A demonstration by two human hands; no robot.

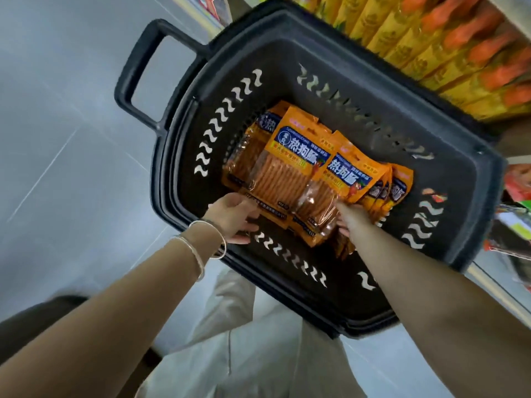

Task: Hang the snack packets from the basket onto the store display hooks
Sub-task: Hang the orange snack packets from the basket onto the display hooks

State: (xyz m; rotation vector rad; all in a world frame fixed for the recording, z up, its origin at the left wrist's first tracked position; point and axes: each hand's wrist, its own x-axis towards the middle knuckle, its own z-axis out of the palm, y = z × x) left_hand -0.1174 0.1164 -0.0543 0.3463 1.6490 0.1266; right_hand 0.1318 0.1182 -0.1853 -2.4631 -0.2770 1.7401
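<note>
Several orange "热狗肠" snack packets (290,168)

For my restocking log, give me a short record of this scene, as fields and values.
basket: black, slotted walls, handle at the far left corner
packets: orange, piled inside the basket
left hand: grips the near edge of the top packet
right hand: grips packets next to it
bracelets: on the left wrist
shelf: yellow packs, right of the basket
hooks: not in view
</note>
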